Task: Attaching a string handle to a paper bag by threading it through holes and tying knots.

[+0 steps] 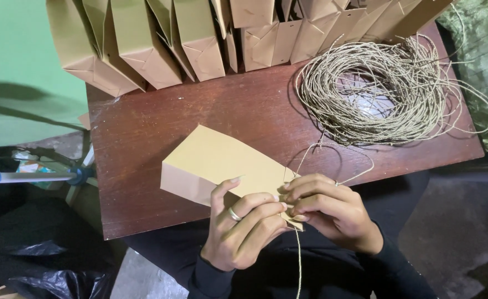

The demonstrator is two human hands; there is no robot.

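Note:
A tan paper bag (213, 160) lies on its side on the dark wooden table (144, 144), its open top toward me. My left hand (241, 227), with a ring on one finger, grips the bag's near edge. My right hand (329, 207) pinches a strand of twine (298, 260) at the same edge, fingertips meeting the left hand's. The strand hangs down from my hands and another loop runs up from them to a big loose coil of twine (377, 91) at the table's far right.
A row of several finished tan paper bags (199, 39) stands along the table's far edge. A green wall is at the left, black plastic bags (39, 249) lie on the floor at lower left, and green fabric (482, 61) sits at the right.

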